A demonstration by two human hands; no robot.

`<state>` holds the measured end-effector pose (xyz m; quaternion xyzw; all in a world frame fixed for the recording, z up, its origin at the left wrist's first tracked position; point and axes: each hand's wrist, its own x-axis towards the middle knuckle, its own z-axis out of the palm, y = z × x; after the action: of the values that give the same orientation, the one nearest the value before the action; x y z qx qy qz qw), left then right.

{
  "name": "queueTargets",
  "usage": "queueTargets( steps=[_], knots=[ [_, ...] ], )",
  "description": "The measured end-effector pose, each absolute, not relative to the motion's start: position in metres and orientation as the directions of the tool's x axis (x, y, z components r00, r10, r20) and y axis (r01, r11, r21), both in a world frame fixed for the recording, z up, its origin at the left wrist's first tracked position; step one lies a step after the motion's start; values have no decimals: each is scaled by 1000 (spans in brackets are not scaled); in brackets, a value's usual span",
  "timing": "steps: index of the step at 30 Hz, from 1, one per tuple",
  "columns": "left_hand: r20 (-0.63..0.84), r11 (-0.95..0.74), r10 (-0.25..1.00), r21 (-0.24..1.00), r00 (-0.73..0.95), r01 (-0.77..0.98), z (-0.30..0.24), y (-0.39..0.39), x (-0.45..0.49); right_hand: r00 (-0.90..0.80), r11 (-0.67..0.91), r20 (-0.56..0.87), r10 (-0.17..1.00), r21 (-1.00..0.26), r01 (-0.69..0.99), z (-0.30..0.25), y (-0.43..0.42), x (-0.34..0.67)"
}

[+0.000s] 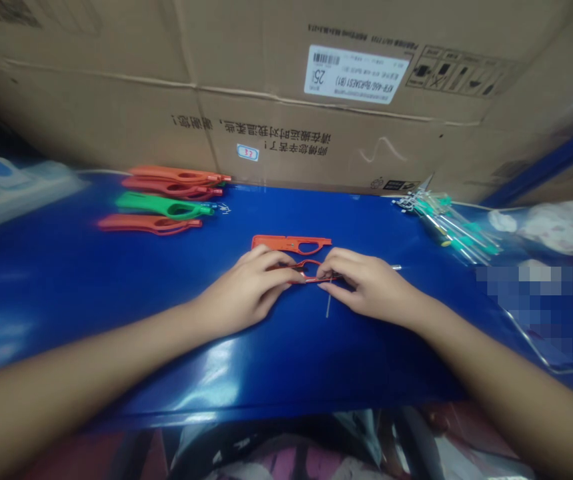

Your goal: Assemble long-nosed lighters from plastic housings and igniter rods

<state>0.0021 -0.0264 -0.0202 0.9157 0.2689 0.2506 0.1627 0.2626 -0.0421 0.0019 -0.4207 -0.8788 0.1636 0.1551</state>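
Observation:
An orange lighter shell [311, 265] with a trigger loop lies low over the blue table, between my two hands. Its left part is pinched by my left hand [253, 283], whose fingers cover much of it. My right hand [369, 283] closes finger and thumb on the loop's right end. A thin pale rod [329, 303] sticks out below the right fingertips; where it ends among them is hidden. Past the right hand a silvery tube tip [396, 267] shows. Just behind both hands lies another orange shell half [292, 244], flat on the table.
Orange lighter bodies [151, 223] and a green one [166, 205] lie at the back left. Metal rods with green parts [449, 223] are heaped at the back right. A large cardboard box [266, 80] walls off the blue table's [116, 293] far edge.

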Motion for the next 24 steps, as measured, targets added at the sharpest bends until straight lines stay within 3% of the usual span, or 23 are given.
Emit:
queueTargets(
  steps=[24],
  knots=[
    [397, -806, 574, 430, 716, 408, -22, -25, 3, -607, 602, 138, 782, -418, 680, 3, -43, 263]
  ],
)
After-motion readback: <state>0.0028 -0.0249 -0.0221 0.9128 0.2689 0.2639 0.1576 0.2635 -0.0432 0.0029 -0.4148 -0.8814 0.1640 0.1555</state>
